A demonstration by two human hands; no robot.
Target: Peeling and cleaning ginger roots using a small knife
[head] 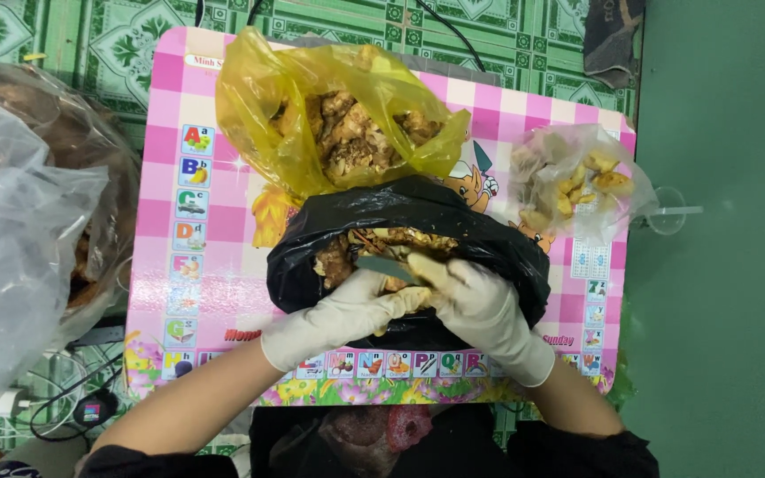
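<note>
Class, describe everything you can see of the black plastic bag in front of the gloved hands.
The black plastic bag is glossy, crinkled thin film, open at the top, showing brown lumpy pieces inside. It sits on the pink checked table, just below the yellow bag, which touches it. The left hand and right hand, both in white gloves, rest at its mouth.

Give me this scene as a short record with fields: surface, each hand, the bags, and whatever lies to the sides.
surface: pink checked children's table printed with pictures
left hand: white glove, at the mouth of the black bag, holding a brown piece
right hand: white glove, with a thin grey blade at its fingers, over the same bag
yellow bag: open, behind the black one, full of brown pieces
clear bag: far right of the table, pale yellowish pieces
large clear bag: left edge of view
floor: green patterned mat, cables at lower left
</note>
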